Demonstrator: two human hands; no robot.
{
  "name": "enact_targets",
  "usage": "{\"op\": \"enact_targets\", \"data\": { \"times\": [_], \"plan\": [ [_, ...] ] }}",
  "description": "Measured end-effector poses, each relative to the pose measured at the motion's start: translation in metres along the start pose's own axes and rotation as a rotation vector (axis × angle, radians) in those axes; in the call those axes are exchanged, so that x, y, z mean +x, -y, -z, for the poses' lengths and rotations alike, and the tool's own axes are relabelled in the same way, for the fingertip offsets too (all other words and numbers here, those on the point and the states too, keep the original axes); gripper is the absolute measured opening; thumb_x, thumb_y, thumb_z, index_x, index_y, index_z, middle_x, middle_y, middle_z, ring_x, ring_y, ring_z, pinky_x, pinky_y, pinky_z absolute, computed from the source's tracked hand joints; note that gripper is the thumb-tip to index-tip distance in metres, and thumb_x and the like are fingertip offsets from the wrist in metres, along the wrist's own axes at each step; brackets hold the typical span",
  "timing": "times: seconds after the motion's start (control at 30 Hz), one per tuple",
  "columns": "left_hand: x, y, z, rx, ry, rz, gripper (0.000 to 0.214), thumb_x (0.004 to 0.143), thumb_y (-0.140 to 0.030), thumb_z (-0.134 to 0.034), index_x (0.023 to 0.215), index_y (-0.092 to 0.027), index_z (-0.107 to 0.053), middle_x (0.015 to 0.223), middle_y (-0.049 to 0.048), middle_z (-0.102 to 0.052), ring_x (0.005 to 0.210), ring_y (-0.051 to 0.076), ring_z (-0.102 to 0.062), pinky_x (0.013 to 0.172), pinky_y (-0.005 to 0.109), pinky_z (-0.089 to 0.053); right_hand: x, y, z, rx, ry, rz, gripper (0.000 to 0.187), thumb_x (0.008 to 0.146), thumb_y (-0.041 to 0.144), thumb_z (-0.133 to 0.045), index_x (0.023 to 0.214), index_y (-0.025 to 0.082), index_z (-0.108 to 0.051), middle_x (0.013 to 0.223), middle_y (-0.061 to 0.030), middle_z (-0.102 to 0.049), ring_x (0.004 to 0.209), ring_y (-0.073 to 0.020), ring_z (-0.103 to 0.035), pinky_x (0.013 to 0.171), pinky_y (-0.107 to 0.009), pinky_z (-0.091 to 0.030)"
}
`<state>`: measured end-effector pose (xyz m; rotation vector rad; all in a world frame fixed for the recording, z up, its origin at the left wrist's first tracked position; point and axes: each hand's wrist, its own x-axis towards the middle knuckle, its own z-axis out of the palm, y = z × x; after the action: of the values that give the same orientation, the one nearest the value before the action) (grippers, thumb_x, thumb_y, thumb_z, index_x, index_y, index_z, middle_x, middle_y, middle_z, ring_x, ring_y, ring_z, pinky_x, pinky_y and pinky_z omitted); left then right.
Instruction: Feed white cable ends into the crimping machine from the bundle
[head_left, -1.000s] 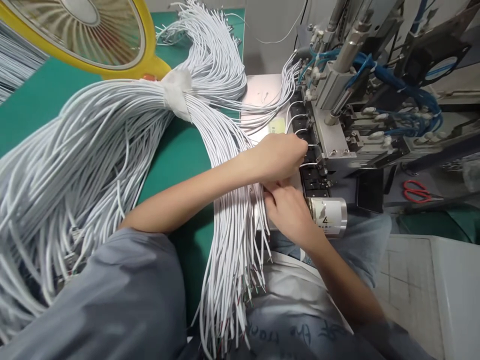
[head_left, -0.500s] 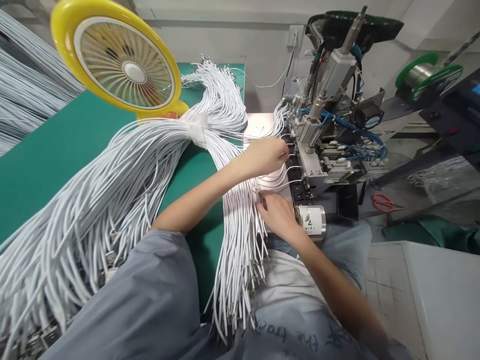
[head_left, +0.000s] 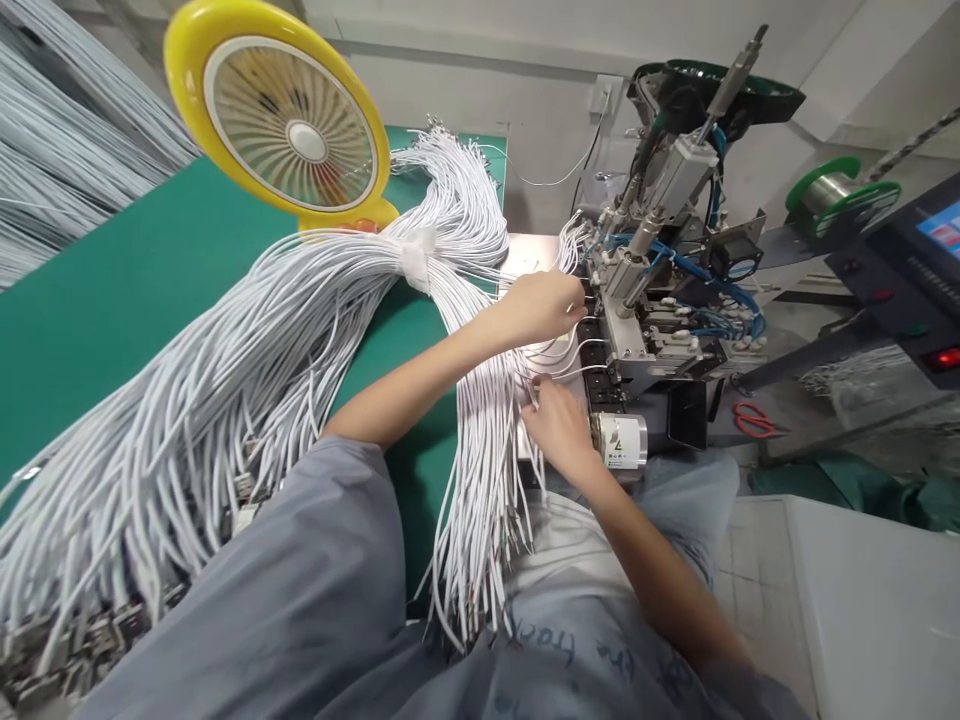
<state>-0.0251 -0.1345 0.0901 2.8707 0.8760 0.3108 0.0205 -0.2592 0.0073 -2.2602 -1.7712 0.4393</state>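
A thick bundle of white cables (head_left: 247, 350), tied with a white band (head_left: 418, 257), lies across the green table (head_left: 97, 290) and hangs over its front edge. My left hand (head_left: 541, 303) reaches over the cables, fingers pinched on a white cable end at the black fixture row (head_left: 600, 345) of the machine (head_left: 660, 290). My right hand (head_left: 553, 418) sits just below it, fingers closed on thin white cable ends by the table's edge. Several cables loop from the fixture back toward the bundle.
A yellow fan (head_left: 289, 125) stands at the back of the table. A silver roll with a label (head_left: 621, 440) sits by my right hand. Red scissors (head_left: 754, 420) lie right of the machine. A solder spool (head_left: 832, 190) and a control panel (head_left: 930, 270) are at far right.
The view has tilted up and pulled back, showing more of the fan and machine. My left hand has shifted along the fixture row away from me; my right hand stays at the cable ends.
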Motion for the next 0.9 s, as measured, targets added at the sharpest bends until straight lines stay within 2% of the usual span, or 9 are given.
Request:
{"op": "enact_targets", "data": {
  "times": [0.13, 0.27, 0.4, 0.57, 0.67, 0.77, 0.9],
  "plan": [
    [-0.001, 0.0, 0.004, -0.002, -0.039, 0.009, 0.033, 0.084, -0.028, -0.041, 0.091, -0.014, -0.071, 0.077, 0.0101, -0.066, 0.073, 0.02, -0.059, 0.06, 0.029, -0.036, 0.01, -0.014, 0.008, 0.209, -0.004, -0.008, 0.037, 0.071, 0.015, -0.049, 0.106, 0.011, -0.058, 0.085, -0.0099, -0.068, 0.081, -0.023, -0.063, 0.073, -0.03, -0.044],
    [-0.001, 0.0, 0.009, -0.019, -0.077, 0.031, 0.033, 0.084, -0.027, -0.041, 0.089, -0.014, -0.071, 0.075, 0.0103, -0.066, 0.071, 0.02, -0.059, 0.059, 0.029, -0.035, 0.006, -0.019, 0.017, 0.299, -0.04, 0.042, 0.041, 0.069, 0.014, -0.047, 0.107, 0.012, -0.061, 0.077, -0.0059, -0.067, 0.069, -0.0185, -0.06, 0.069, -0.028, -0.043],
    [-0.002, 0.0, 0.011, -0.052, -0.09, 0.033, 0.031, 0.084, -0.026, -0.043, 0.088, -0.014, -0.071, 0.073, 0.0098, -0.065, 0.069, 0.019, -0.057, 0.058, 0.029, -0.033, -0.011, -0.022, 0.013, 0.398, 0.059, 0.128, 0.042, 0.074, 0.017, -0.045, 0.113, 0.013, -0.06, 0.07, -0.0016, -0.065, 0.061, -0.0158, -0.057, 0.064, -0.027, -0.043],
    [-0.002, -0.001, 0.01, -0.079, -0.103, 0.028, 0.03, 0.084, -0.025, -0.042, 0.083, -0.014, -0.07, 0.071, 0.0087, -0.063, 0.068, 0.018, -0.056, 0.059, 0.029, -0.034, -0.033, -0.04, -0.004, 0.286, -0.073, 0.104, 0.036, 0.084, 0.021, -0.039, 0.109, 0.011, -0.063, 0.086, -0.0091, -0.066, 0.08, -0.0197, -0.06, 0.076, -0.031, -0.043],
    [-0.001, -0.003, 0.004, -0.1, -0.099, 0.018, 0.03, 0.084, -0.026, -0.042, 0.082, -0.015, -0.07, 0.069, 0.0076, -0.062, 0.069, 0.017, -0.055, 0.063, 0.029, -0.036, -0.04, -0.043, -0.01, 0.261, -0.039, 0.06, 0.032, 0.087, 0.027, -0.042, 0.102, 0.013, -0.065, 0.081, -0.0073, -0.064, 0.075, -0.0192, -0.059, 0.073, -0.03, -0.042],
    [0.001, -0.006, -0.004, -0.121, -0.074, 0.002, 0.029, 0.085, -0.027, -0.042, 0.084, -0.015, -0.069, 0.071, 0.007, -0.061, 0.071, 0.017, -0.055, 0.066, 0.03, -0.037, -0.041, -0.036, -0.011, 0.205, -0.017, 0.003, 0.028, 0.086, 0.033, -0.046, 0.099, 0.017, -0.065, 0.082, -0.0055, -0.064, 0.072, -0.0192, -0.058, 0.067, -0.029, -0.04],
    [0.003, -0.009, -0.009, -0.124, -0.024, -0.004, 0.028, 0.085, -0.028, -0.043, 0.085, -0.015, -0.068, 0.072, 0.0067, -0.061, 0.072, 0.017, -0.055, 0.067, 0.03, -0.038, -0.033, -0.027, -0.009, 0.175, -0.001, -0.044, 0.021, 0.081, 0.022, -0.047, 0.093, 0.019, -0.063, 0.085, -0.0039, -0.066, 0.071, -0.0188, -0.059, 0.06, -0.028, -0.034]
  ]
}}
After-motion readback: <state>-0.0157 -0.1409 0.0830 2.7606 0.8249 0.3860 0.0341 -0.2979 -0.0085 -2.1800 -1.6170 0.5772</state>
